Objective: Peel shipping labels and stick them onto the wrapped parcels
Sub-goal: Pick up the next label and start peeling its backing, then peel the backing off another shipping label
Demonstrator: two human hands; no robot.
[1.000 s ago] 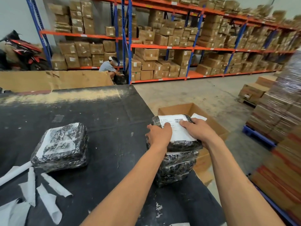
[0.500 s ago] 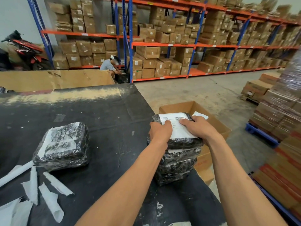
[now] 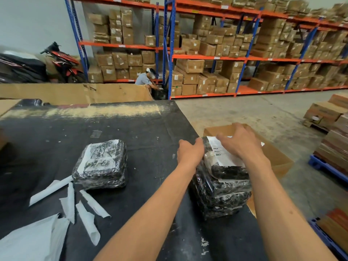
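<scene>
A stack of black plastic-wrapped parcels [image 3: 220,194] stands at the right edge of the black table [image 3: 131,132]. The top parcel [image 3: 228,171] carries a white shipping label [image 3: 218,153] and sits tilted. My left hand [image 3: 190,153] grips its left side. My right hand [image 3: 239,142] lies flat over the label and the parcel's far end. Another wrapped parcel [image 3: 100,163] with a label on top lies alone at the table's middle left.
White peeled backing strips [image 3: 82,208] litter the table's near left. An open cardboard box [image 3: 276,157] sits on the floor beside the stack. Shelving racks [image 3: 207,57] full of cartons line the back. A person [image 3: 145,79] crouches there. Wrapped pallets [image 3: 335,147] stand right.
My right hand has slid forward over the label to the parcel's far end. My left hand moved off the label to the parcel's left side, and the top parcel now sits tilted.
</scene>
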